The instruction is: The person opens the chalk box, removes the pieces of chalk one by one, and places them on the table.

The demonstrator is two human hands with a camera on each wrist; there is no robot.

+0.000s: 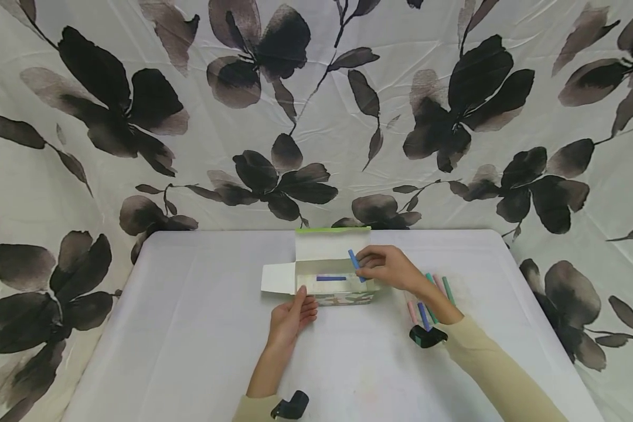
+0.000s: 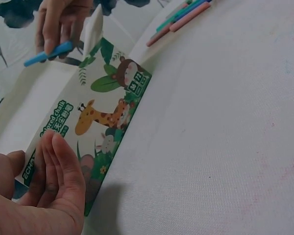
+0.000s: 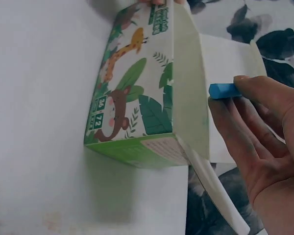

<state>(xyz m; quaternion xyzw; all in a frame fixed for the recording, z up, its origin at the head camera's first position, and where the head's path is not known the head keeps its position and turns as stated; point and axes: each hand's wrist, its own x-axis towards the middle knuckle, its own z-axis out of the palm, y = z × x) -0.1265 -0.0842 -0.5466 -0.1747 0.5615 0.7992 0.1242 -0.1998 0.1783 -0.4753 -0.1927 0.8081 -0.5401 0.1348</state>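
An open cardboard chalk box [image 1: 344, 299], printed with a giraffe and other animals, stands on the table with its flaps spread. My left hand [image 1: 291, 322] holds the box at its front left corner, thumb at the edge and fingers along the printed front. Over the right part of the opening, my right hand [image 1: 387, 266] pinches a blue chalk stick [image 3: 224, 90] between thumb and fingers. Inside the box lies a darker blue chalk stick [image 1: 330, 278]. In the left wrist view, the left hand's fingers cover part of the lettering on the box [image 2: 100, 117].
Several pink, green and blue chalk sticks [image 1: 447, 290] lie on the white table [image 1: 190, 340] right of the box, partly under the right forearm. A side flap [image 1: 278, 278] sticks out to the left. Behind the table hangs a flower-patterned cloth [image 1: 316, 117].
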